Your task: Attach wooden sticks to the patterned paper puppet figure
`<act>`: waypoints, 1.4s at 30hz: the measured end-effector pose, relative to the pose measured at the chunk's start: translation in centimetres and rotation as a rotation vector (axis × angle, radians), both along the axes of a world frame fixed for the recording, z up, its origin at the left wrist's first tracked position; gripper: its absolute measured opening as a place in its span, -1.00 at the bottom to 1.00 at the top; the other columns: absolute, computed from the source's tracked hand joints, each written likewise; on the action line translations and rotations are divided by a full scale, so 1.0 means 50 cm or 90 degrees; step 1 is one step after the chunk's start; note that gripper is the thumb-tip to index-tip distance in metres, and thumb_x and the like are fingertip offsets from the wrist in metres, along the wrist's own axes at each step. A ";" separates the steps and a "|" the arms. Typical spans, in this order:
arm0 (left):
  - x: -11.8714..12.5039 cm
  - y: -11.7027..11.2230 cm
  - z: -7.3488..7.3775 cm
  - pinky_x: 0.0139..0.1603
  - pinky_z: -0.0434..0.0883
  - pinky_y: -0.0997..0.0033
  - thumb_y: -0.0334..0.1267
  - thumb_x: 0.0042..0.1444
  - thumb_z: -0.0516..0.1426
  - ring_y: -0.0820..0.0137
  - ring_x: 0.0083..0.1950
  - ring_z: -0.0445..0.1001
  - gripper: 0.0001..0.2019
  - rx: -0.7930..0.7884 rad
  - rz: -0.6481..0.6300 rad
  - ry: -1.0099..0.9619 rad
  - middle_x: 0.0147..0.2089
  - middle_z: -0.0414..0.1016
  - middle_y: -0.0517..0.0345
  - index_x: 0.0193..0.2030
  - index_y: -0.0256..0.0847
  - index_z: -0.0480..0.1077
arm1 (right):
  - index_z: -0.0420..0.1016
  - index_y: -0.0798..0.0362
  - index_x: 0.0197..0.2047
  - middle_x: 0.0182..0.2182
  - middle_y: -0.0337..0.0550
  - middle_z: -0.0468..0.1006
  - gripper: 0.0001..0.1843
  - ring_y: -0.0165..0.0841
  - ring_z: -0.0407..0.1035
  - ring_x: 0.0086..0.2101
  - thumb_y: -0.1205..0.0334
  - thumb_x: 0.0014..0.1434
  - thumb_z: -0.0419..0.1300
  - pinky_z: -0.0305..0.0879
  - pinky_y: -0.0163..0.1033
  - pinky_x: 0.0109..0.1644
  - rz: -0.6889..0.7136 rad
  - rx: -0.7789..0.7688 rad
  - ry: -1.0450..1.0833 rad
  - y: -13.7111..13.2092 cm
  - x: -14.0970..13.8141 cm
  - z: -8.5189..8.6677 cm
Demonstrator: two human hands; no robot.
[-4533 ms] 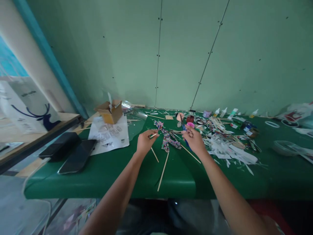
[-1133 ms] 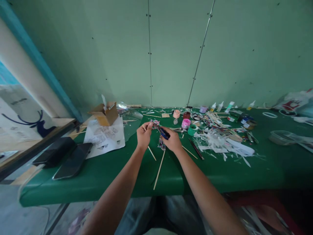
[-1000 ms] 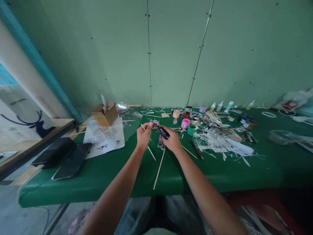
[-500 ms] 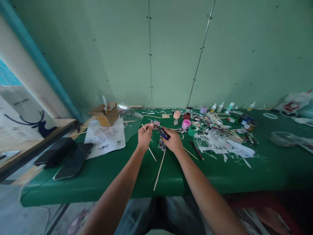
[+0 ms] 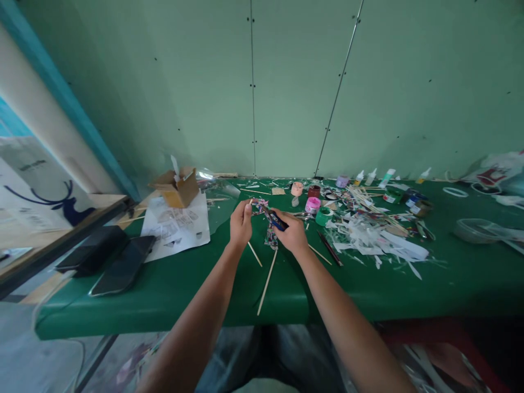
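Observation:
My left hand (image 5: 240,225) is closed, pinching the top of a multicoloured paper figure (image 5: 270,236) that lies on thin wooden sticks (image 5: 267,281) on the green table (image 5: 172,289). My right hand (image 5: 291,233) is closed around a blue-handled tool (image 5: 277,221), probably scissors, whose tip points at the figure's upper part near my left fingers. The two hands are close together above the middle of the table.
Paint pots (image 5: 313,204), small glue bottles (image 5: 371,177), sticks and white paper scraps (image 5: 380,237) litter the right. A printed sheet (image 5: 177,228) and open cardboard box (image 5: 177,187) lie left, with two dark phones (image 5: 123,266) near the left edge. A green wall stands behind.
Since 4.5 s ago my right hand came in from the paint pots with the blue tool to the figure. In the last second my left hand lifted slightly toward the figure's top.

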State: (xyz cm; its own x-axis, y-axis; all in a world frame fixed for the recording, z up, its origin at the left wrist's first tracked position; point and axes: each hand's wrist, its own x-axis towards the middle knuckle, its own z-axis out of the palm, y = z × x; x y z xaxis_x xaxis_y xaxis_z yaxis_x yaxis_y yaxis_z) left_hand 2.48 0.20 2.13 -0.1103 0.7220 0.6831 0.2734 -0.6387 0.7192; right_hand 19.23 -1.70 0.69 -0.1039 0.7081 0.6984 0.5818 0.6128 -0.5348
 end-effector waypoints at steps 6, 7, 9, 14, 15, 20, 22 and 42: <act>0.003 0.000 0.001 -0.19 0.34 0.44 -0.09 0.26 0.02 0.40 -0.24 0.41 -0.71 0.070 -0.055 0.039 -0.26 0.46 0.10 -0.14 -0.23 0.46 | 0.48 0.00 0.08 -0.17 -0.10 0.59 -0.47 -0.22 0.48 -0.17 0.37 -0.01 0.17 0.38 -0.17 -0.02 -0.004 0.028 0.008 -0.001 0.002 0.000; 0.004 -0.001 0.002 -0.21 0.33 0.45 -0.09 0.26 0.02 0.41 -0.25 0.40 -0.72 0.072 -0.061 0.029 -0.28 0.45 0.11 -0.17 -0.23 0.45 | 0.48 0.01 0.09 -0.17 -0.10 0.59 -0.46 -0.23 0.48 -0.18 0.37 -0.01 0.17 0.38 -0.17 -0.02 -0.006 0.029 0.009 -0.001 0.003 0.001; 0.006 -0.006 0.006 -0.23 0.32 0.46 -0.08 0.27 0.01 0.42 -0.27 0.38 -0.71 0.068 -0.074 0.008 -0.31 0.44 0.13 -0.21 -0.23 0.44 | 0.47 0.02 0.09 -0.19 -0.09 0.59 -0.46 -0.24 0.48 -0.19 0.37 -0.01 0.17 0.39 -0.17 -0.03 -0.004 0.031 0.013 -0.002 0.003 0.002; 0.008 -0.014 0.015 -0.33 0.25 0.47 -0.04 0.24 0.04 0.45 -0.37 0.30 -0.68 0.073 -0.074 0.009 -0.42 0.35 0.17 -0.29 -0.25 0.45 | 0.47 0.01 0.10 -0.21 -0.11 0.59 -0.46 -0.26 0.48 -0.22 0.37 0.00 0.17 0.40 -0.19 -0.07 0.012 0.037 0.007 -0.003 0.003 0.004; 0.007 -0.014 0.016 -0.34 0.24 0.47 -0.04 0.24 0.04 0.46 -0.39 0.28 -0.68 0.075 -0.069 0.005 -0.44 0.32 0.18 -0.29 -0.25 0.45 | 0.47 0.01 0.10 -0.19 -0.11 0.59 -0.46 -0.26 0.48 -0.20 0.37 0.00 0.17 0.40 -0.19 -0.05 0.016 0.035 0.004 -0.004 0.003 0.004; 0.005 -0.012 0.015 -0.36 0.21 0.47 -0.05 0.24 0.04 0.47 -0.41 0.24 -0.69 0.082 -0.058 -0.006 -0.45 0.28 0.19 -0.28 -0.25 0.45 | 0.47 0.00 0.10 -0.14 -0.10 0.59 -0.46 -0.23 0.48 -0.15 0.37 -0.01 0.18 0.39 -0.17 0.00 0.028 0.019 -0.004 -0.005 0.003 0.005; 0.005 -0.010 0.014 -0.36 0.21 0.46 -0.04 0.24 0.04 0.46 -0.40 0.24 -0.68 0.084 -0.056 -0.003 -0.45 0.28 0.19 -0.28 -0.25 0.46 | 0.47 0.00 0.09 -0.13 -0.10 0.59 -0.45 -0.23 0.48 -0.14 0.38 -0.01 0.18 0.39 -0.17 0.00 0.027 0.017 -0.001 -0.006 0.003 0.005; -0.033 0.015 0.010 -0.35 0.28 0.49 -0.09 0.24 0.07 0.45 -0.39 0.37 -0.71 0.101 -0.011 0.185 -0.41 0.42 0.15 -0.13 -0.20 0.53 | 0.42 -0.02 0.15 -0.18 -0.08 0.58 -0.42 -0.22 0.49 -0.22 0.30 0.01 0.21 0.43 -0.18 -0.10 -0.059 -0.031 -0.115 0.008 0.025 0.006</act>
State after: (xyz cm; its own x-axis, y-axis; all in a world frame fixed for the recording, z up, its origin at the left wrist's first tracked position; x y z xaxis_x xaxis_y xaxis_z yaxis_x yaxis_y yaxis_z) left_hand 0.81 0.94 2.62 0.1176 0.6038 0.7884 0.4405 -0.7433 0.5035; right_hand 20.50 -1.30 0.99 -0.1573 0.7528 0.6391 0.7242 0.5279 -0.4436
